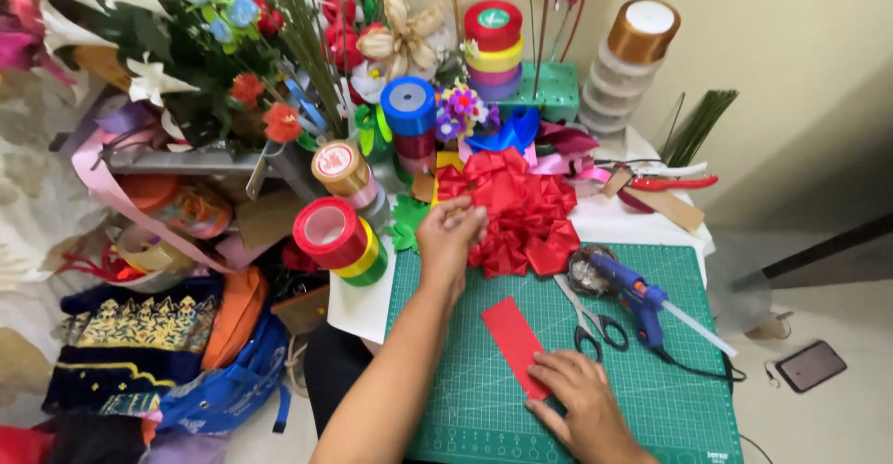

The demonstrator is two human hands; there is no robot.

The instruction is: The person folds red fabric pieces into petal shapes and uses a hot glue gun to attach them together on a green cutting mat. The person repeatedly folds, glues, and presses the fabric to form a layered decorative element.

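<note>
Red ribbon strip (513,345) flat on green cutting mat (651,399), long axis 11-to-5 o'clock. Right hand (577,391) open, fingertips pinning strip's 5 o'clock end. Left hand (449,236) at 12 o'clock, fingers loosely curled against folded red ribbon pile (521,208). Right hand nearer.

The left hand (450,233) reaches up to a big pile of folded red ribbon petals (517,213) and touches its left side. The right hand (575,391) presses flat on the low end of a red ribbon strip (514,343). The strip lies on a green cutting mat (465,399). Scissors (588,313) lie on the mat just beside the strip. A blue glue gun (637,298) lies to the right of the scissors. Ribbon rolls (339,236) stand left of the mat. A dark phone (811,364) lies on the floor.
</note>
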